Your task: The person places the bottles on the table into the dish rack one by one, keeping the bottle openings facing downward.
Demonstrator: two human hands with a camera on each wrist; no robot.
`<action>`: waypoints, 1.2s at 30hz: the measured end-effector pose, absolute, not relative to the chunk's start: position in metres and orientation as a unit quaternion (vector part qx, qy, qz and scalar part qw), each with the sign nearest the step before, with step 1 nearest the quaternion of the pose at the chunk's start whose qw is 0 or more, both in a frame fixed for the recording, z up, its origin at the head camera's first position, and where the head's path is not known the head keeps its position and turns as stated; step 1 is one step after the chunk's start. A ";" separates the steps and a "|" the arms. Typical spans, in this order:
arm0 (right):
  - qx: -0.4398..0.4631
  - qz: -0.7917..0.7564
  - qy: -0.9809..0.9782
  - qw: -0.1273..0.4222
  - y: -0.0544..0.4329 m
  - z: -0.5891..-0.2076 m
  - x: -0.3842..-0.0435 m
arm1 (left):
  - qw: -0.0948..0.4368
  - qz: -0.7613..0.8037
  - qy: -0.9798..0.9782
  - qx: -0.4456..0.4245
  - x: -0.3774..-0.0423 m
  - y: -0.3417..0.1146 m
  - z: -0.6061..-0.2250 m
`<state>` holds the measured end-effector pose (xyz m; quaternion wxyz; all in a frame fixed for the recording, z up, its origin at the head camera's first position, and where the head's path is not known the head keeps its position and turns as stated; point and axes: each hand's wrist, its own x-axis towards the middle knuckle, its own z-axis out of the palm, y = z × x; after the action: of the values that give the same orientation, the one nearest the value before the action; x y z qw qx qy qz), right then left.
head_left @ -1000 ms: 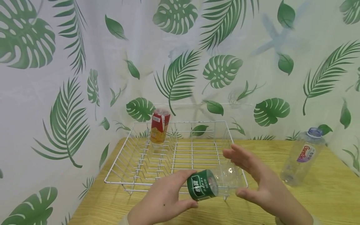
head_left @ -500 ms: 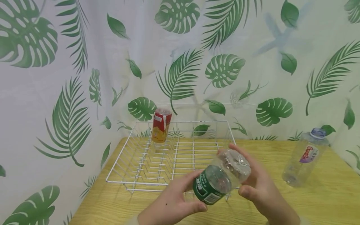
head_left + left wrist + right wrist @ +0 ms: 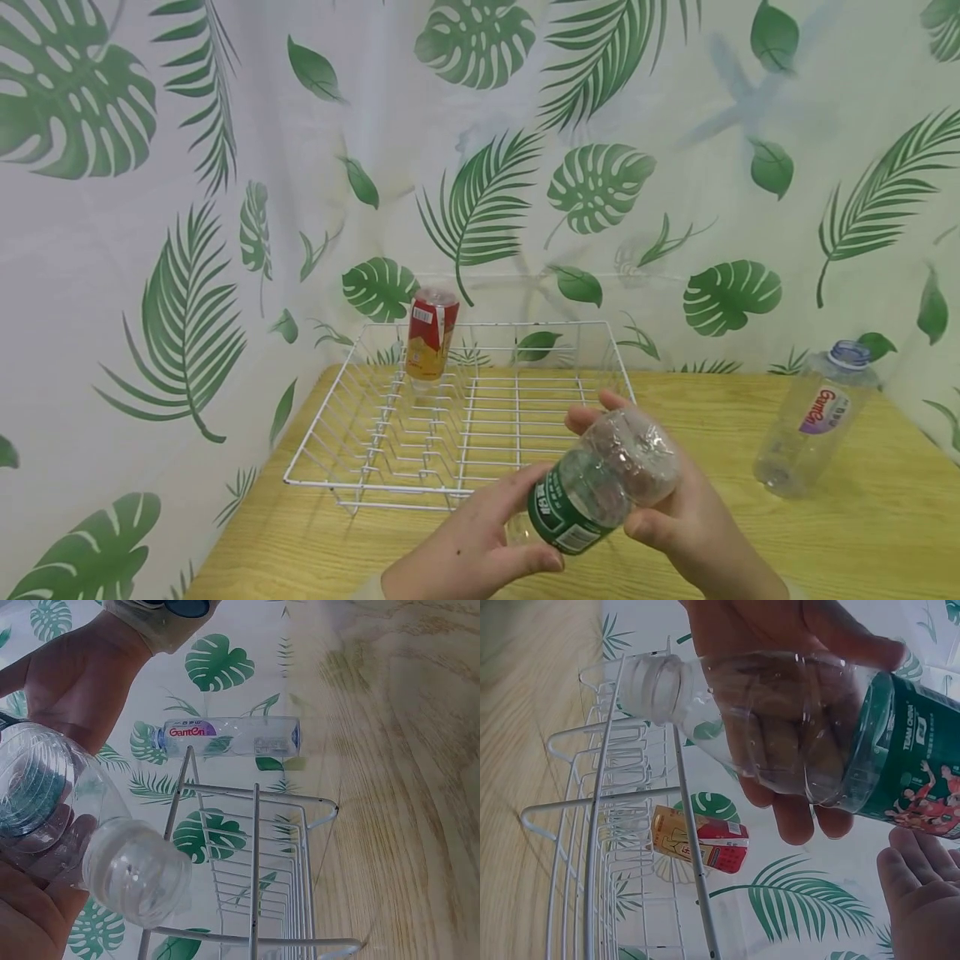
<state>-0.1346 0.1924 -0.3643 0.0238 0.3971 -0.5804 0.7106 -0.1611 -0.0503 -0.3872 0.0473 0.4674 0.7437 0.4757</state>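
Note:
Both hands hold a clear plastic bottle [image 3: 573,518] with a green label, tilted over the near side of a white wire dish rack [image 3: 517,323]. The left hand [image 3: 480,535] grips the neck half from the lower left. The right hand [image 3: 701,527] is round the base end, thumb at the near side and fingers reaching behind. The base points up and right in the head view. In the left wrist view the bottle's neck [image 3: 142,871] faces the camera beside the rack. No cap shows on the neck.
A clear container [image 3: 430,337] with a red-and-gold label stands in the rack's back left. To the right, a clear bottle [image 3: 813,425] with a red, white and purple label stands on the wooden table [image 3: 720,417]. Behind hangs a leaf-patterned curtain [image 3: 645,100].
The right hand has closed in on the bottle's base end. The bottle has turned base-up and moved slightly right with both hands. The other containers have stayed put.

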 end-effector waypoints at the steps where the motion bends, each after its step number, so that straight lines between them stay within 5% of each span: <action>1: 0.400 0.710 -0.580 0.024 0.192 -0.364 -0.134 | 0.039 0.468 0.749 0.468 -0.162 -0.051 -0.388; 36: 0.448 0.697 -0.557 0.059 0.186 -0.367 -0.137 | -0.004 0.387 0.798 0.462 -0.165 -0.052 -0.388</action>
<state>-0.1365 0.1860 -0.3667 0.0594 0.4480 -0.5572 0.6967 -0.1654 -0.0517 -0.3882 -0.0041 0.4618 0.7979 0.3874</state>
